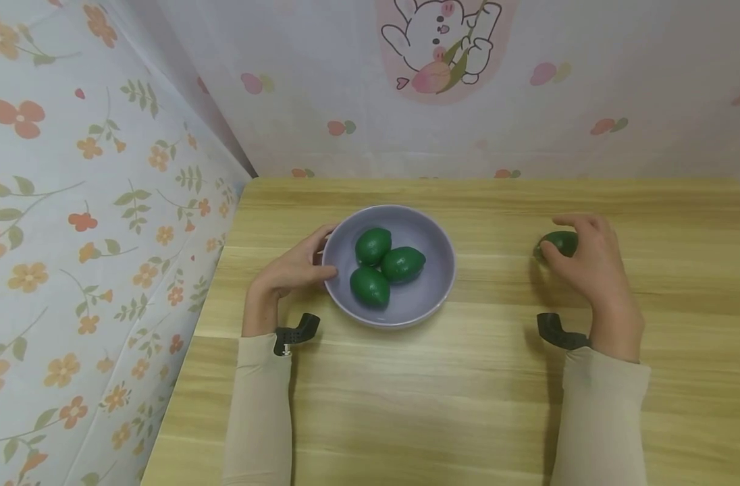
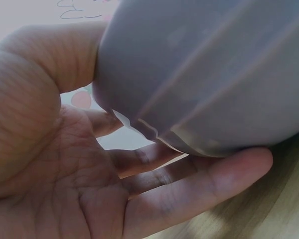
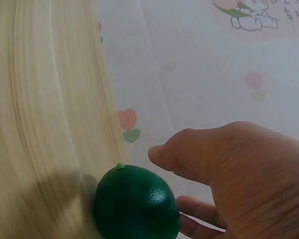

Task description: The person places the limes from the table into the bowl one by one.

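Observation:
A lilac bowl stands on the left half of the table, with three green limes inside. My left hand holds its left side. The thumb lies at the rim, and in the left wrist view the fingers reach beneath the bowl's ribbed wall. Over to the right, my right hand curves loosely around another green lime. In the right wrist view a gap shows between the thumb and that lime; the other fingers are partly hidden behind it.
The wooden table runs back to a printed curtain. A flowered cloth hangs along the left edge. Dark camera mounts stick out from both wrists, under beige sleeves.

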A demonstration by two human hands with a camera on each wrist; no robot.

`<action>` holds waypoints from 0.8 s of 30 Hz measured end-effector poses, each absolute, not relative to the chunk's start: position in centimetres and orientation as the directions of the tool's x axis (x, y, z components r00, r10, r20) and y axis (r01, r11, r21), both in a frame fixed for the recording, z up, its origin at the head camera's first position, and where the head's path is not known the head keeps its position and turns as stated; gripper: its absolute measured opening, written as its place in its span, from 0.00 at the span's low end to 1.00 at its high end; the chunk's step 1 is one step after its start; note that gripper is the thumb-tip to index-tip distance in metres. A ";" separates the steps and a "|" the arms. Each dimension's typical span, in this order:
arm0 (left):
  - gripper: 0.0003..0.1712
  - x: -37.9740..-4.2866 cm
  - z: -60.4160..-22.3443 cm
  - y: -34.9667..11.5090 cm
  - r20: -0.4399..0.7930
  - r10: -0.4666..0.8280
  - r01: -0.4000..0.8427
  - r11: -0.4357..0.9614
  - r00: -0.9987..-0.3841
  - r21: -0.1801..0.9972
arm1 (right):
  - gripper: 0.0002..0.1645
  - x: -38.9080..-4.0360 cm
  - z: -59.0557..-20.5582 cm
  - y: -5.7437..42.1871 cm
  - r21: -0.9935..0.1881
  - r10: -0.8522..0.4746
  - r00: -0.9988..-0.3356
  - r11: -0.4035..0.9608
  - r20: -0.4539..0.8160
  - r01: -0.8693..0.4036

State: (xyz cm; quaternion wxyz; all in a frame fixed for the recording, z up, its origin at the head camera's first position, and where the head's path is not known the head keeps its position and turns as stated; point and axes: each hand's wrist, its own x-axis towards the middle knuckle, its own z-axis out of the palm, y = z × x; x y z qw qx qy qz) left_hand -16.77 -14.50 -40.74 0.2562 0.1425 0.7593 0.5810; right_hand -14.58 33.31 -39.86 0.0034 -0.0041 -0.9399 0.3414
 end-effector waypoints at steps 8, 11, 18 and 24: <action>0.52 -16.7 -40.7 -14.5 -0.223 0.518 -0.080 0.284 -0.826 0.955 | 0.35 -14.7 -40.3 33.5 -0.651 0.009 -1.000 0.759 -0.027 0.024; 0.52 -16.7 -40.7 -14.5 -0.225 0.515 -0.082 0.285 -0.827 0.955 | 0.36 -14.7 -40.6 33.6 -0.656 0.007 -1.000 0.754 -0.024 0.021; 0.52 -16.6 -40.7 -14.5 -0.221 0.518 -0.076 0.287 -0.826 0.955 | 0.36 -15.0 -41.0 33.6 -0.635 0.016 -0.998 0.771 -0.055 0.047; 0.53 -16.7 -40.7 -14.6 -0.215 0.520 -0.072 0.280 -0.827 0.957 | 0.38 -15.0 -41.1 33.5 -0.611 0.029 -0.993 0.786 -0.114 0.093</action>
